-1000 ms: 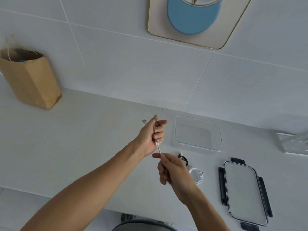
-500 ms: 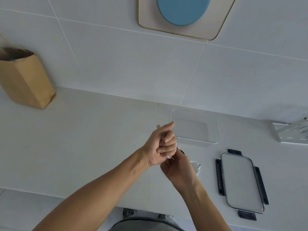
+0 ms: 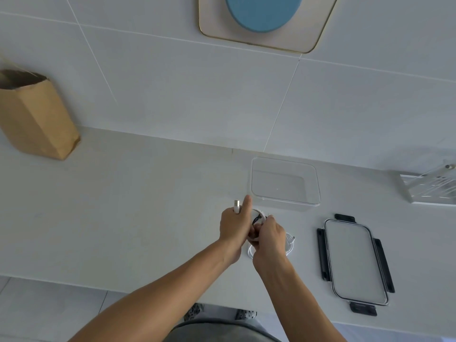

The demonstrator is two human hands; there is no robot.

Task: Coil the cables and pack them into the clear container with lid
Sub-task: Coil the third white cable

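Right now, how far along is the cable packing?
Early. The clear container is empty and its lid lies off to the side. One white coil already rests on the counter. The left hand and right hand are winding a white cable. Packing and closing remain.

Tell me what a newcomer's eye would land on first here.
Two bare hands meet at the counter's middle: the left hand and right hand winding a white cable. Just beyond sits the empty clear container, its lid lying to the right. A brown paper bag stands far left.
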